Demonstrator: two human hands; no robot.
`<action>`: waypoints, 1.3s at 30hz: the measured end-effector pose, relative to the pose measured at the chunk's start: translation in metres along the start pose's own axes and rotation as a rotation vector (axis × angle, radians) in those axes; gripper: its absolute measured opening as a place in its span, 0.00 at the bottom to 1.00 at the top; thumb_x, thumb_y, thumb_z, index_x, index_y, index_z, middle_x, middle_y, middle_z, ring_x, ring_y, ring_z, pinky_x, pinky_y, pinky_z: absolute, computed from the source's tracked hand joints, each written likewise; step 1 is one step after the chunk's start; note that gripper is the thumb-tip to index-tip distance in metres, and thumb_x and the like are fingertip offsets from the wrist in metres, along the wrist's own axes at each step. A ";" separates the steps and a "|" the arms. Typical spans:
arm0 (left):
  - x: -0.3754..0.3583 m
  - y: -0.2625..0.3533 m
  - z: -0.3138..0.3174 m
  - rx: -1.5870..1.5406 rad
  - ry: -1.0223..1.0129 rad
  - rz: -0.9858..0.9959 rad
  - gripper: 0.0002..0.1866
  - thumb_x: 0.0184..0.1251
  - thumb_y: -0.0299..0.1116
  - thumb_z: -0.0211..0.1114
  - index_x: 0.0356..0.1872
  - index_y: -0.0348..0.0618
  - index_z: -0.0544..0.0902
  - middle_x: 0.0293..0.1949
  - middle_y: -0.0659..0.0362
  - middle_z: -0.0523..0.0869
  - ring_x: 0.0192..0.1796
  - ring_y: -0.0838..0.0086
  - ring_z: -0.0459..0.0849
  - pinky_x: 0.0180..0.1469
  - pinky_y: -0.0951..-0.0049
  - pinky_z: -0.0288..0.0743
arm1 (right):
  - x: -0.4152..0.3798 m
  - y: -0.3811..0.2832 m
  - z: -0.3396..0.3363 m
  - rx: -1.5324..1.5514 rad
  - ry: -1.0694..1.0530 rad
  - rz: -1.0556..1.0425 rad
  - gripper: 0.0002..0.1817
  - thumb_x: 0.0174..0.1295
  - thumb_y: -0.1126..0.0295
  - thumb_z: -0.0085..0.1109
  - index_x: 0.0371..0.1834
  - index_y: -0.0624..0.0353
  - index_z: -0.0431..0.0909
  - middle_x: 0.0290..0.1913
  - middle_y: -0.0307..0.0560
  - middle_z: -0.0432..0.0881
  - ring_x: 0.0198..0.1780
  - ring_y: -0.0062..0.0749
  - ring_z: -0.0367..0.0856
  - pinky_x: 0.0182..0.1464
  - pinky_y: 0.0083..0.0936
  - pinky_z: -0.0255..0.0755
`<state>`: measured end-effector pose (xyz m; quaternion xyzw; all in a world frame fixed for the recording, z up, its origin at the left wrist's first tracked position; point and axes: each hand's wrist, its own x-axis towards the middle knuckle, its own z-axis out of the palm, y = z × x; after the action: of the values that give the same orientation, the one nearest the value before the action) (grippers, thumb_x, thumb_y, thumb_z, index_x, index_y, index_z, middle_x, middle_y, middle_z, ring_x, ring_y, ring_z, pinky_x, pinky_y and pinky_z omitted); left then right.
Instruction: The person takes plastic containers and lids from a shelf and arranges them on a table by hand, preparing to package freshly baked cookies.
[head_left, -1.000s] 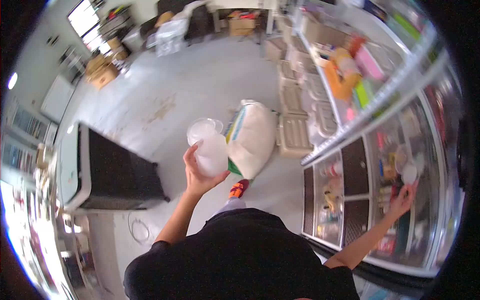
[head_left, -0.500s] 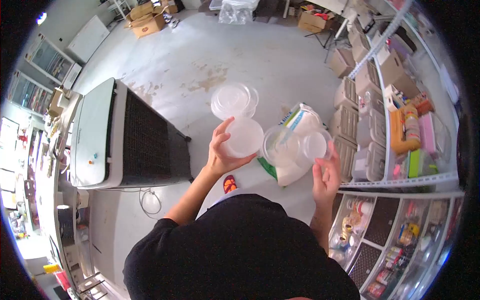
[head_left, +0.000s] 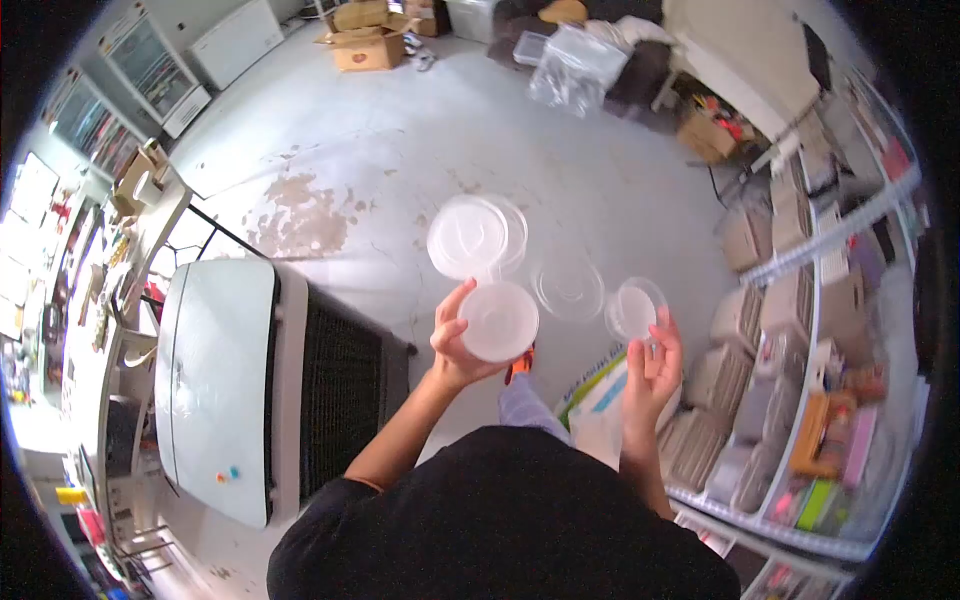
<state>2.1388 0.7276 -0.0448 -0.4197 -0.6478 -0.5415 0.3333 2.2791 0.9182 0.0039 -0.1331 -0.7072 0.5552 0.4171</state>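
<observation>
My left hand [head_left: 455, 345] is closed on a round frosted plastic container [head_left: 498, 322], thumb and fingers at its left and lower rim. Just above it, overlapping it in this view, shows another frosted round container [head_left: 466, 238] with a clear round rim behind its right side. A thin clear round lid [head_left: 568, 286] appears between the two hands. At the right, my right hand [head_left: 655, 365] has its fingertips on the edge of a small clear round container [head_left: 632, 310] with a frosted base. All these pieces show against the grey floor [head_left: 400, 160].
A white and green printed bag [head_left: 600, 400] lies by my feet, partly behind my right arm. An air cooler [head_left: 220, 390] stands at left. Shelves with lidded bins [head_left: 730, 370] line the right. Cardboard boxes [head_left: 368, 48] and plastic-wrapped items [head_left: 575, 70] sit farther back.
My view has shifted, with the bag and cooler lower in it. The clear lid and the right-hand container, overlapping before, now show a gap between them. Both hands keep their holds.
</observation>
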 end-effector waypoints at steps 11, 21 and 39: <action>0.164 -0.241 0.034 -0.110 0.291 -0.248 0.56 0.29 0.41 0.82 0.58 0.54 0.47 0.58 0.37 0.60 0.60 0.53 0.67 0.57 0.55 0.68 | 0.319 0.086 0.275 0.360 -0.349 -0.194 0.20 0.55 0.78 0.61 0.48 0.61 0.64 0.62 0.52 0.55 0.61 0.41 0.64 0.59 0.37 0.67; 0.250 -0.498 -0.103 0.413 0.370 -0.085 0.52 0.29 0.37 0.82 0.55 0.52 0.52 0.58 0.37 0.61 0.59 0.52 0.69 0.53 0.56 0.74 | 0.395 0.131 0.574 0.542 -0.579 -0.078 0.24 0.54 0.73 0.64 0.48 0.57 0.60 0.60 0.48 0.53 0.63 0.38 0.56 0.59 0.37 0.65; 0.412 -0.917 -0.323 0.424 0.426 -0.416 0.55 0.29 0.34 0.82 0.59 0.46 0.51 0.59 0.42 0.61 0.61 0.55 0.66 0.60 0.56 0.64 | 0.544 0.199 1.079 0.509 -0.815 -0.088 0.22 0.48 0.76 0.69 0.36 0.56 0.61 0.63 0.59 0.55 0.67 0.43 0.55 0.62 0.39 0.66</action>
<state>1.1262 0.4295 -0.0043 -0.0782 -0.7330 -0.5268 0.4232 1.0930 0.6146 0.0279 0.2316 -0.6595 0.6995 0.1485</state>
